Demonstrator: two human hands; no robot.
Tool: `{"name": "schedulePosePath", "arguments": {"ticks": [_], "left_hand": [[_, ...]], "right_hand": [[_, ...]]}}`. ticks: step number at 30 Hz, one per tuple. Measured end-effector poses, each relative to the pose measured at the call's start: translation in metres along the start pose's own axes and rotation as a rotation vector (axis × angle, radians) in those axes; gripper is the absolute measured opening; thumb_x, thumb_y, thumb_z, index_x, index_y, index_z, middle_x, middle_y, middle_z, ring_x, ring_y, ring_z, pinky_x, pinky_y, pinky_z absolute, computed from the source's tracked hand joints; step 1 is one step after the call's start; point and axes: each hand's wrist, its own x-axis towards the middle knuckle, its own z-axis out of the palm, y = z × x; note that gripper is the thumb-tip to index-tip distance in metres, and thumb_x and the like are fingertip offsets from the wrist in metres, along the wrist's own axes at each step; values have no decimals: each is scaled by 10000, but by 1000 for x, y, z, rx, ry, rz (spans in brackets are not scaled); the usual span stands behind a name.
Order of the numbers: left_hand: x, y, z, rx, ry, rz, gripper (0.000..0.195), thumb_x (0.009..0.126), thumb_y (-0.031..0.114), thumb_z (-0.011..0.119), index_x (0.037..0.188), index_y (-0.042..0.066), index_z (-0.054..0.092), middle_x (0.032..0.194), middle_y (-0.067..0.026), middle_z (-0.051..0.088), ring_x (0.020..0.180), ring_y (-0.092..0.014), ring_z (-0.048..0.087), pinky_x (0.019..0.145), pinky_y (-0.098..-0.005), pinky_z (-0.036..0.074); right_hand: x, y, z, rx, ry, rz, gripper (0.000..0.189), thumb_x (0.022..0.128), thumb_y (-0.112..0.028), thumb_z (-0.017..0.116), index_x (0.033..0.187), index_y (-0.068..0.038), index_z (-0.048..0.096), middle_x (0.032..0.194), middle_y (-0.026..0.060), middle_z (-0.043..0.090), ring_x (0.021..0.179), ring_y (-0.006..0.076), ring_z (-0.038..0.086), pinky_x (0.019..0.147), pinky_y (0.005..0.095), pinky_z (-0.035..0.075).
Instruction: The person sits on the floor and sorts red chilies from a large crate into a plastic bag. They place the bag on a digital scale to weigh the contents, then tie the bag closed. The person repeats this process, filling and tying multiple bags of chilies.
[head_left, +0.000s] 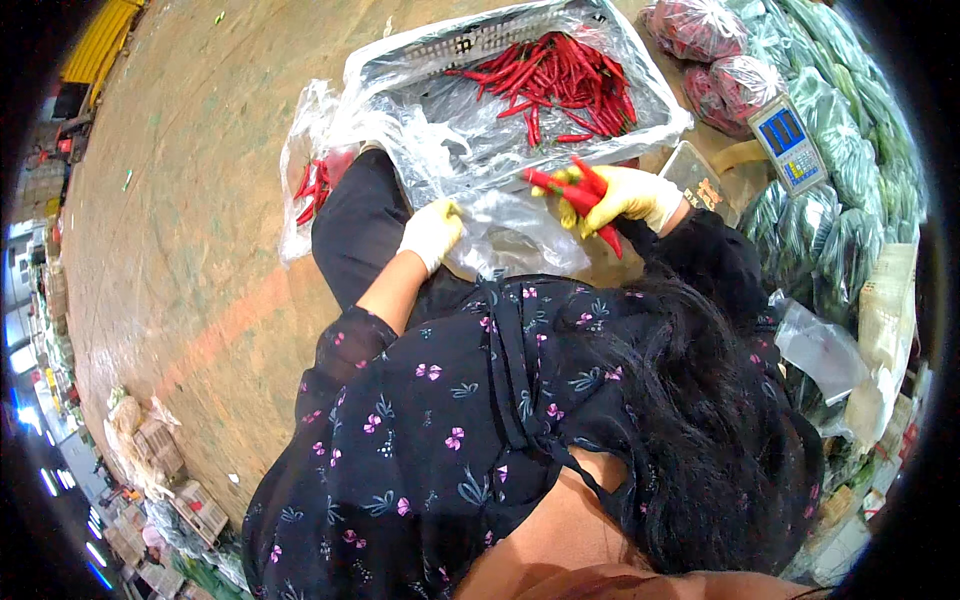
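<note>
My left hand (433, 235), in a pale glove, grips the edge of a clear plastic bag (517, 236) above my lap. Several red chili peppers (581, 191) are clasped in my right hand (630, 195), whose glove is yellowed at the fingers; they are just over the bag's right side. Beyond both hands stands a white plastic crate (660, 82) lined with clear film. A heap of red chilies (562, 75) fills its right part, with a few loose ones nearer me. Another clear bag (295, 225), holding some red chilies (313, 191), lies left of the crate by my leg.
A digital scale display (787, 146) rises at the right, beside its platform (690, 176). Tied bags of red produce (697, 30) and stacked bags of green vegetables (840, 142) line the right side. Cardboard boxes (199, 510) sit at lower left on the brown floor (187, 225).
</note>
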Motion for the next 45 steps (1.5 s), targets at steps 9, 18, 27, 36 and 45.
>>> {"name": "schedulePosePath", "arguments": {"ticks": [9,18,27,36,45], "left_hand": [[15,19,-24,-487,-102,-127,222,867,154,469,943,42,645,708,-28,577,574,-110,495,547,-236,400],[0,25,-8,-601,-169,-88,274,903,251,503,1047,54,629,855,-10,605,741,-105,525,667,-231,424],[8,18,-32,-1104,-446,-274,359,916,313,507,1080,11,611,988,-66,637,846,-138,590,752,-274,474],[4,25,-13,-1253,-363,-133,353,877,110,543,1215,17,508,1080,-39,592,939,-104,554,783,-206,445],[-1,12,-42,-825,-240,-56,255,872,123,499,1076,54,635,894,19,602,719,-63,472,672,-199,396]], "right_hand": [[38,88,-18,166,-14,334,437,664,16,684,1068,-5,521,784,109,629,659,212,624,605,331,518],[88,100,2,288,124,290,265,707,-3,679,933,-18,541,746,108,624,614,217,614,574,342,512],[86,145,-27,464,489,361,297,795,-140,657,1037,-51,510,821,126,608,761,274,627,648,460,528],[108,150,11,624,312,273,335,796,-333,657,1035,-148,515,795,57,561,611,214,461,527,316,343],[43,157,-26,-939,563,678,908,588,-414,757,1317,-28,377,1287,243,451,1139,351,495,956,358,405]]}}
